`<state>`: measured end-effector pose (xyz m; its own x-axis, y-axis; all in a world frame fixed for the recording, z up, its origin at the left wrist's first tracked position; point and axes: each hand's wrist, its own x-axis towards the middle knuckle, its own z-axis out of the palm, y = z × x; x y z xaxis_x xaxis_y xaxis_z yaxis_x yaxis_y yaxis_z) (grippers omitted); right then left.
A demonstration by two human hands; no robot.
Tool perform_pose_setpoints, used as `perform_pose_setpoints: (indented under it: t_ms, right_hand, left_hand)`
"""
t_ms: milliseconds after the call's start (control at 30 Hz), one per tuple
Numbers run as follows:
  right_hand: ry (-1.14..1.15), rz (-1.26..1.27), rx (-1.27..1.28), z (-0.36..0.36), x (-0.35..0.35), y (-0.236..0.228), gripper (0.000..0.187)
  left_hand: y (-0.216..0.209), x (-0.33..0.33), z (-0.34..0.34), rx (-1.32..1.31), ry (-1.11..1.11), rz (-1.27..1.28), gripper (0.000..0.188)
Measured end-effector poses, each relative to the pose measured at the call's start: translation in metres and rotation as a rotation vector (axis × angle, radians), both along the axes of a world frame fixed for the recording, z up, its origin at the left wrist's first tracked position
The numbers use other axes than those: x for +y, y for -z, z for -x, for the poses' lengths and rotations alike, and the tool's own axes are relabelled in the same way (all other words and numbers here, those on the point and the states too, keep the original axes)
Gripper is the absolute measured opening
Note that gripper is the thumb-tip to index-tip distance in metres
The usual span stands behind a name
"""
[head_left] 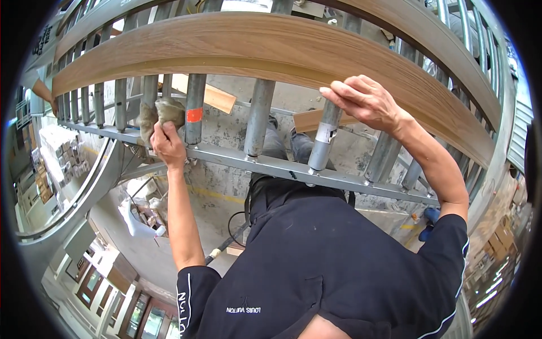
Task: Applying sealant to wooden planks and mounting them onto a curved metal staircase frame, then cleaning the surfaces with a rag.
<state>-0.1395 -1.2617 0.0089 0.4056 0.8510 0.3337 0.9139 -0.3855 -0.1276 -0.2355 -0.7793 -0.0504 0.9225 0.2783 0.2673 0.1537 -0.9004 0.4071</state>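
My left hand is closed on a crumpled grey-brown rag, at the near ends of the conveyor rollers. Across the rollers lies a long wood-grain board with a yellowish strip along its near edge. My right hand hovers by that edge, above a roller with a white label. Its fingers are bent and pressed together; whether they pinch anything or touch the board is hidden. An orange sticker marks a roller just right of the rag.
A steel rail carries the roller ends in front of me. Another person's hand is at the board's far left end. Loose wood pieces show below the rollers. More long boards lie beyond. A curved metal frame stands at left.
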Motion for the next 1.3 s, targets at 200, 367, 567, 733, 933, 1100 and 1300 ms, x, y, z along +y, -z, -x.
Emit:
perform_pose_setpoints:
  t_ms: [200, 367, 567, 733, 933, 1100, 1300]
  right_hand:
    - [-0.022, 0.063, -0.018, 0.0, -0.007, -0.006, 0.057]
    - [-0.007, 0.083, 0.025, 0.003, -0.01, -0.005, 0.054]
    - [-0.06, 0.133, -0.007, 0.002, -0.014, -0.001, 0.044]
    - [-0.048, 0.093, -0.031, 0.009, -0.028, -0.009, 0.052]
    - [-0.014, 0.061, 0.044, 0.008, -0.027, -0.013, 0.048]
    - [-0.047, 0.06, 0.06, 0.003, -0.026, -0.016, 0.048]
    - [-0.054, 0.057, 0.053, 0.001, -0.019, -0.015, 0.054]
  left_hand:
    - [0.002, 0.003, 0.004, -0.009, -0.023, 0.002, 0.027]
    - [-0.001, -0.003, 0.002, -0.078, -0.068, 0.015, 0.028]
    - [0.006, 0.004, 0.006, -0.065, -0.066, 0.067, 0.025]
    - [0.001, 0.0, 0.005, -0.076, -0.104, 0.033, 0.023]
    - [0.004, 0.001, 0.004, -0.08, -0.096, 0.041, 0.023]
    - [0.007, 0.007, 0.006, -0.119, -0.081, 0.051, 0.025]
    - [0.004, 0.004, 0.004, -0.112, -0.075, 0.066, 0.023]
